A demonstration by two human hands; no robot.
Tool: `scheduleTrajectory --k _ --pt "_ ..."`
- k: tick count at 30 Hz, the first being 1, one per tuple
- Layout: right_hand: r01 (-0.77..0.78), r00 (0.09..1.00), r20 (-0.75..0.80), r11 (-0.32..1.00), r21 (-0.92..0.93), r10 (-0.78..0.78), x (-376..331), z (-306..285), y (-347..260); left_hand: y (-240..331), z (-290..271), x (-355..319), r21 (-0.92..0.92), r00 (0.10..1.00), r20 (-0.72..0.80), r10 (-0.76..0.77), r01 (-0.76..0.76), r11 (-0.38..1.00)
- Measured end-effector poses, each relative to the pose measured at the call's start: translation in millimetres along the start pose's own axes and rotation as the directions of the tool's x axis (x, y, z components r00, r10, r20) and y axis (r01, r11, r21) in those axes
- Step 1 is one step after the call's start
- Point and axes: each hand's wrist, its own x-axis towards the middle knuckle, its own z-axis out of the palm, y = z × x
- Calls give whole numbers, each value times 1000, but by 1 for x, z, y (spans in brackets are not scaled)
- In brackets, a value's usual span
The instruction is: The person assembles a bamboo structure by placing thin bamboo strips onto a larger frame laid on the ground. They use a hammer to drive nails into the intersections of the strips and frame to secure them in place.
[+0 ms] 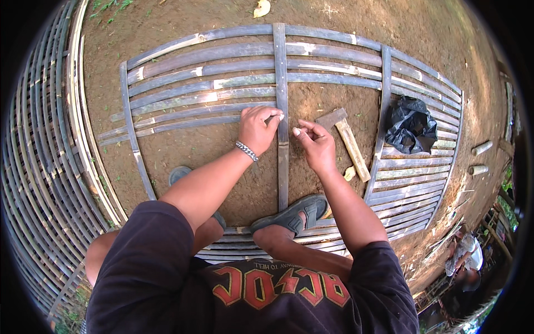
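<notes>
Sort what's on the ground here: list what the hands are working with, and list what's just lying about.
In use: left hand and right hand at the upright bamboo slat of the slat panel; hammer close by.
Lying about: black plastic bag, stacked panels, short bamboo pieces, dry leaf.

An outdoor rural work yard is showing: bare dirt ground (183, 156), split-bamboo panels (334, 61) lying flat, a hammer (347, 142) resting right.
</notes>
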Motion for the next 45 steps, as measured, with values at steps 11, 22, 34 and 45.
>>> scheduleTrajectory --k 11,22,34,45 --pt "-51 998 16 995 -85 53 -14 -3 -2 -12 25 16 93 980 -183 75 -58 994" --pt "128 984 -70 926 -356 -163 -17 -64 6 -12 24 16 81 983 -171 61 -47 996" --pt "125 936 -30 412 -903 -350 -35 -136 41 -14 26 16 139 981 -176 85 -61 988" --pt "101 983 -12 601 -793 -182 -50 -146 42 -14 26 16 137 980 -180 90 -65 988"
